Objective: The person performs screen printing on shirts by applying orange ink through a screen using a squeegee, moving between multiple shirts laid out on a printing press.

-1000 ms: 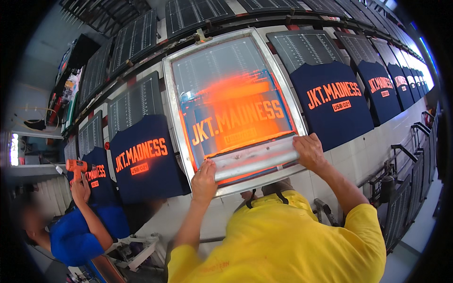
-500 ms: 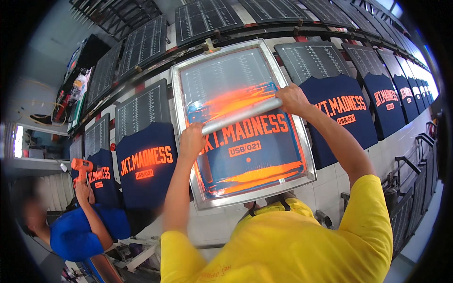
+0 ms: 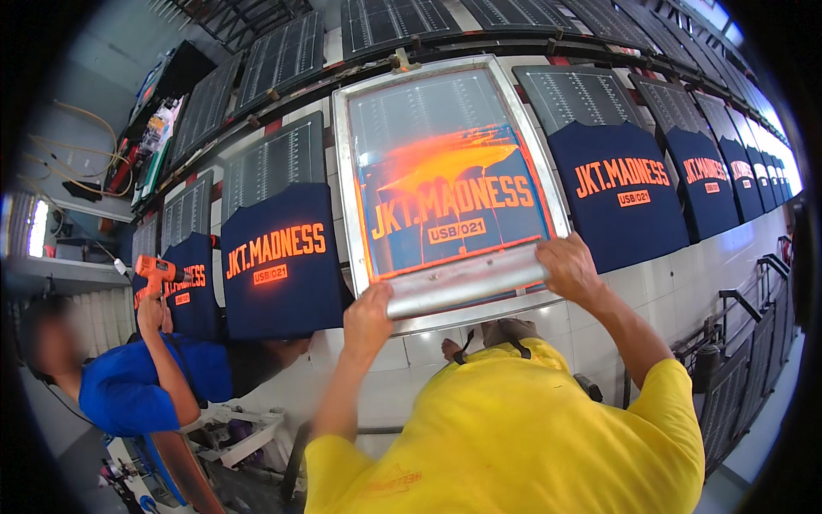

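A metal-handled squeegee lies across the near end of a screen printing frame. My left hand is wrapped round its left end, and my right hand grips its right end. Bright orange ink is smeared over the far half of the mesh, with thin strings running down from it. Orange lettering shows through the mesh on the dark blue fabric under it. The squeegee hides the mesh's near edge.
Printed dark blue fabric pieces lie on boards to the left and right. More dark boards line the far side. At left, a person in a blue shirt holds an orange heat gun. Black metal racks stand at right.
Both hands have drawn the squeegee toward me, from mid-mesh to the frame's near end. The lettering now shows uncovered. The person at left still holds the heat gun.
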{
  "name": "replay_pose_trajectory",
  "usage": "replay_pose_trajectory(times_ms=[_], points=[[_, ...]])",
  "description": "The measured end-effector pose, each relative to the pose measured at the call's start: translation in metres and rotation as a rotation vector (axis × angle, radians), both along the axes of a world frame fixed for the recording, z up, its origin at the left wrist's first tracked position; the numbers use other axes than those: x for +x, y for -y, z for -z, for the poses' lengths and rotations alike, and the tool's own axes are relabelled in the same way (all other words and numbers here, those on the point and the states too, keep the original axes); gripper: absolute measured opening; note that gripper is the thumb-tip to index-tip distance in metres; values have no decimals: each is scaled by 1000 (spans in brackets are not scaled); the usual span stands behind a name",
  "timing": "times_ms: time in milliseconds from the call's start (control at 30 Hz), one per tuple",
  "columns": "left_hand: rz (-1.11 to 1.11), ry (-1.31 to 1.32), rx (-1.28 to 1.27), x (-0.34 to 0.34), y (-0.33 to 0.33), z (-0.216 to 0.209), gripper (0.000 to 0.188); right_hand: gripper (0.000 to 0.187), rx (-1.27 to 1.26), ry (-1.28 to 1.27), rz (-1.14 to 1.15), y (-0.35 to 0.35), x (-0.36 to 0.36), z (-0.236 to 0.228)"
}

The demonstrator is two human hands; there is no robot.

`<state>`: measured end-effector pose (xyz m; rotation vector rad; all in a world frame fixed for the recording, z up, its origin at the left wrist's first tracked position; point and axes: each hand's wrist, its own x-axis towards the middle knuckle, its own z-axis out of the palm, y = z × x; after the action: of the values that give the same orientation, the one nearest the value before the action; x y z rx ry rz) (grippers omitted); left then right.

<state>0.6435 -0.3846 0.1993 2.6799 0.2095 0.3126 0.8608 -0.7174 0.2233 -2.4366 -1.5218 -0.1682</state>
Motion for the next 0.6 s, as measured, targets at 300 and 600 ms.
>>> replay_pose_trajectory(times_ms=[300, 600], points=[[61, 2, 74, -32, 13, 32, 30, 22, -7, -7, 48, 11, -36, 17], [92, -7, 70, 85, -71, 38, 37, 19, -71, 23, 84, -54, 67, 41]])
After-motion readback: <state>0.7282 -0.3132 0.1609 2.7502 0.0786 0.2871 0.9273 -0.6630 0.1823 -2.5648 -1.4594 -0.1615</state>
